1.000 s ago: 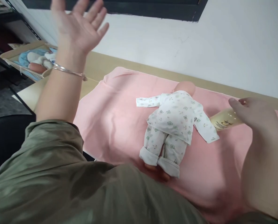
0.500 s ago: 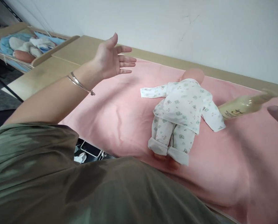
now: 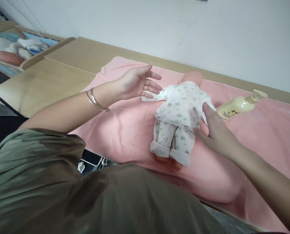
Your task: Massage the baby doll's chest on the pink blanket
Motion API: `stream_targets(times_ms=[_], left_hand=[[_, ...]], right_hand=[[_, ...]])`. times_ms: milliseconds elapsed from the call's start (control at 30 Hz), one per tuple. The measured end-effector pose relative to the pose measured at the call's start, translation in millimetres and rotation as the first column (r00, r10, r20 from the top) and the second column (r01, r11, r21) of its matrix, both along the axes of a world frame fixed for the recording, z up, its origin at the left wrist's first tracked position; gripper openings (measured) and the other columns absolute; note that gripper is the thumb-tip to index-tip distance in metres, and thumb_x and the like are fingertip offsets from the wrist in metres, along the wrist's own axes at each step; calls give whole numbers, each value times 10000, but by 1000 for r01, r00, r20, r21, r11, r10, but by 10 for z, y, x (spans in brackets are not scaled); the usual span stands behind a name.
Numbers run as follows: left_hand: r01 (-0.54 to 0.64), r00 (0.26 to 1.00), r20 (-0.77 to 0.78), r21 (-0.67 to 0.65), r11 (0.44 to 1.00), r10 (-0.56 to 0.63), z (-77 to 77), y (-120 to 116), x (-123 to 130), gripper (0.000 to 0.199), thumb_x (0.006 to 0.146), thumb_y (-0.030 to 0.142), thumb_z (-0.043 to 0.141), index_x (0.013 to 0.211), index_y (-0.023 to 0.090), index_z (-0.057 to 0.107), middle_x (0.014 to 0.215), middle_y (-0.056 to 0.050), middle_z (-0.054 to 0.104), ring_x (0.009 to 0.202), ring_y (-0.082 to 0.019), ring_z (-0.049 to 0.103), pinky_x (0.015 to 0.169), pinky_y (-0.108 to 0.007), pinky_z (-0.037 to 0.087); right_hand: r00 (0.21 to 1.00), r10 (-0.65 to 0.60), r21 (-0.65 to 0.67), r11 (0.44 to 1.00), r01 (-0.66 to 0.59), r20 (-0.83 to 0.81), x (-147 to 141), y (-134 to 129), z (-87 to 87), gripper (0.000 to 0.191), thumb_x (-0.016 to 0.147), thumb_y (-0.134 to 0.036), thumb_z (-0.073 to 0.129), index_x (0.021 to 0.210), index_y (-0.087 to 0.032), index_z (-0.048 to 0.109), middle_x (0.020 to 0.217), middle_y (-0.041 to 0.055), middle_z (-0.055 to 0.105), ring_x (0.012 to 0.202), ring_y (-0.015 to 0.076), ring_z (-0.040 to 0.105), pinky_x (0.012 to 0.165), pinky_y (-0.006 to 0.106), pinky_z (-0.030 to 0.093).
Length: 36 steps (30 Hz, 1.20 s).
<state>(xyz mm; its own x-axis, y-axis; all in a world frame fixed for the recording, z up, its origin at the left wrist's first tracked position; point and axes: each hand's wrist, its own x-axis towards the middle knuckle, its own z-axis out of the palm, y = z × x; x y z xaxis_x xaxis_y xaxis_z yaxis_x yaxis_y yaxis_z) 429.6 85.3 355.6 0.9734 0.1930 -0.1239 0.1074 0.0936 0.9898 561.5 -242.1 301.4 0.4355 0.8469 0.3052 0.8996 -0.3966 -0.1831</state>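
A baby doll point(image 3: 181, 107) in a white printed top and trousers with rolled cuffs lies on a pink cloth point(image 3: 132, 130); its head points toward the wall. My left hand point(image 3: 137, 83) is open above the doll's sleeve at the left, palm turned inward, holding nothing. On the other side my right hand point(image 3: 215, 130) is open beside the doll's body, covering part of the sleeve there. Whether its fingers touch the clothing I cannot tell. A pale yellow pump bottle point(image 3: 237, 107) lies on its side just past the doll's right-hand sleeve.
The wooden table point(image 3: 72, 65) runs along a white wall point(image 3: 140, 26). At the far left stands a wooden-framed crib point(image 3: 30, 61) holding blue and white cloths and another doll point(image 3: 10, 58). Below the table's front edge is a dark object point(image 3: 92, 159) with a pale outline.
My left hand has moved right, toward the doll's sleeve. My right hand has come in from the right edge to the doll's side. The view has shifted slightly.
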Motion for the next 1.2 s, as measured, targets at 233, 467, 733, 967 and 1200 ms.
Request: stream_targets(times_ms=[233,467,733,967,1200], left_hand=[[-65,995,75,62,996,61,157,-122,36,621,876,704,481,1085,169,720,1024,-197,765,1170,-404,666,999,-561,519],[59,995,79,-8,998,-58,229,-201,25,560,919,642,469,1084,164,710,1089,-188,756,1188,-394,658,1033,-573,490],[28,998,66,-119,992,-20,201,-205,39,594,945,642,426,1072,133,704,991,-204,771,1051,-352,725,958,-514,547],[79,995,80,-155,985,-67,172,-164,66,496,970,535,422,1031,136,710,938,-183,775,996,-330,735,933,-488,554],[99,993,78,-148,984,-88,142,-140,65,559,948,614,443,1070,137,707,955,-185,779,999,-336,738,894,-460,577]], right_hand=[[829,560,-155,818,-555,-12,-1474,795,-717,603,1011,-508,314,1596,-369,267,1651,-51,321,1563,240,228,1298,518,216],[750,647,-150,735,-661,-136,-1800,1090,-1338,681,977,-506,529,1517,-103,431,1608,147,392,1522,289,325,1268,536,255],[756,645,-174,737,-653,-109,-1715,1060,-1345,684,1002,-500,484,1526,-69,404,1623,157,363,1537,283,280,1267,536,221],[814,580,-197,796,-573,-24,-1741,1129,-1375,828,963,-604,508,1487,32,427,1601,265,343,1522,360,288,1262,522,207],[783,614,-166,766,-621,-95,-1715,1122,-1367,750,964,-566,551,1510,-66,436,1616,199,359,1531,348,275,1256,594,191]])
